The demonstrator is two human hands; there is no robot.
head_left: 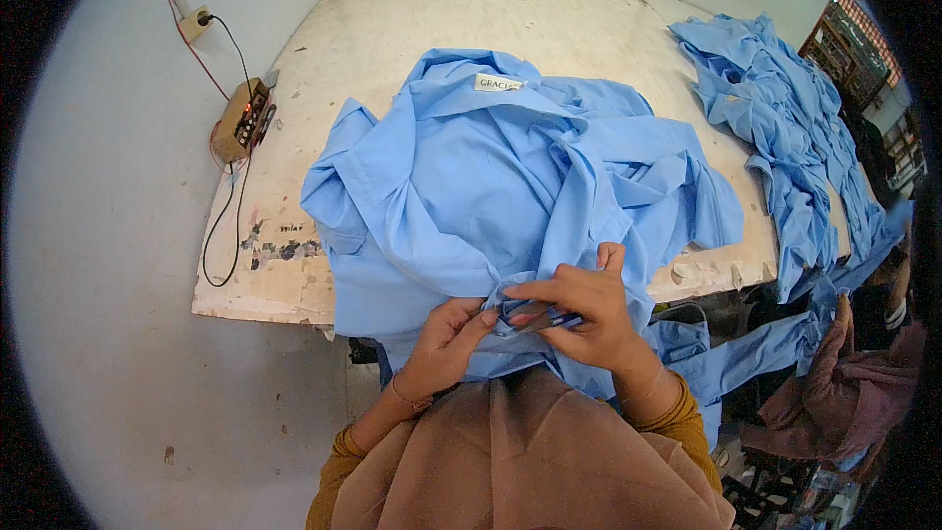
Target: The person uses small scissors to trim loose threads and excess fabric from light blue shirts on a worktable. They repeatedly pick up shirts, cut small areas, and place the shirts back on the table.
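A light blue collared shirt (461,172) lies spread on the table with a white neck label (497,83) at its collar. My left hand (449,339) is closed, pinching the shirt's edge between thumb and fingers close to my body. Beside it my right hand (587,314) is closed around small thread snips (551,321) with a blue handle, their blades at the pinched cloth. Its index finger reaches across to the fabric near my left fingertips. The exact spot under the blades is partly hidden by my fingers.
More blue garments (775,128) are heaped along the right side of the worn pale table (265,265) and hang over its edge. A corded control box (242,123) sits at the left by the wall. Another person's hand (842,311) touches blue cloth at the right.
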